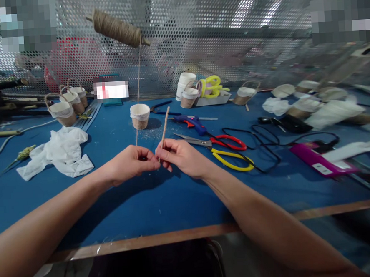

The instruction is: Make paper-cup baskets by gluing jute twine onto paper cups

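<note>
head: stick (165, 127), perhaps twine-wrapped, leans up and right from the hands (184, 155).

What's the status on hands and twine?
Left hand holding taut twine from spool. Right hand pinching thin stick. Scissors lie beside right hand; cup just beyond.

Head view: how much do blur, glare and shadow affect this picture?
In the head view, the purple item looks smeared at right; the head view has bright streaks high on the perforated screen; the head view shows soft shadow on the blue table below the left hand.
</note>
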Demonstrator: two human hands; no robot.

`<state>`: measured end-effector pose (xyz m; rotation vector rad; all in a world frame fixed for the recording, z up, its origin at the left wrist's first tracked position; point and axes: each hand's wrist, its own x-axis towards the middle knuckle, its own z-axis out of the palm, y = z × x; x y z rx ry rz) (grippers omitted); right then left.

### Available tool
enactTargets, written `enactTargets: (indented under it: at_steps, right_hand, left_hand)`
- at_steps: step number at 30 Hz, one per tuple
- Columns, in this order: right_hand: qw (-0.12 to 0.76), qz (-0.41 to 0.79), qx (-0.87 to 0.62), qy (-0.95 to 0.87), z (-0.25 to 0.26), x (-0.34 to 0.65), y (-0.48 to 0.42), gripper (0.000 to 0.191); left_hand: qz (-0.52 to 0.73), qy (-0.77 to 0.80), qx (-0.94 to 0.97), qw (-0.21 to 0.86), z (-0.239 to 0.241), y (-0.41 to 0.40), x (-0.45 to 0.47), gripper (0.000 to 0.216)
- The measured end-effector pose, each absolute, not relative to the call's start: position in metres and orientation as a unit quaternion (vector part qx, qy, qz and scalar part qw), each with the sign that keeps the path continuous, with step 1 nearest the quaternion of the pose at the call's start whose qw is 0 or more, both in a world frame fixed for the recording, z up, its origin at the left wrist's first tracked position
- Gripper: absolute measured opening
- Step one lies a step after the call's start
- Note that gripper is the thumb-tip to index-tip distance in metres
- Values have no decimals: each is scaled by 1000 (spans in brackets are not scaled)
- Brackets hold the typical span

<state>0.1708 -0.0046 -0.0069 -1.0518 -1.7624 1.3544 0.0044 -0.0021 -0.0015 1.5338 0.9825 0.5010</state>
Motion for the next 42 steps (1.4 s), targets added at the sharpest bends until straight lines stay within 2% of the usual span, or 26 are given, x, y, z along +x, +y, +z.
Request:
enactTargets:
  at_steps: [15, 18, 23, 29, 38, 42]
  right_hand:
    - [315, 387, -489, -715, -8, 168, -7, 28]
    - [330, 406, -484, -701, -9, 167, -7, 29]
    - [341, 521, -396, -675, -9, 170, -4, 23]
    - [327, 463, -442, -695, -10, 171, -3, 23]
    - [310, 411, -472, -716, -11, 167, -7, 25]
    - [319, 435, -460, -706, -10, 167, -6, 28]
  left_hand:
    - [196, 450, 675, 551, 0, -3, 6, 20]
    - [204, 445, 671, 557, -1, -3, 6, 21]
    - [205, 425, 661, 583, 1, -2, 5, 20]
    - [197, 457, 691, 524, 3, -1, 4, 20]
    - [211, 439, 698, 525, -4, -2, 6, 20]
    - [221, 439, 675, 550, -3, -2, 6, 19]
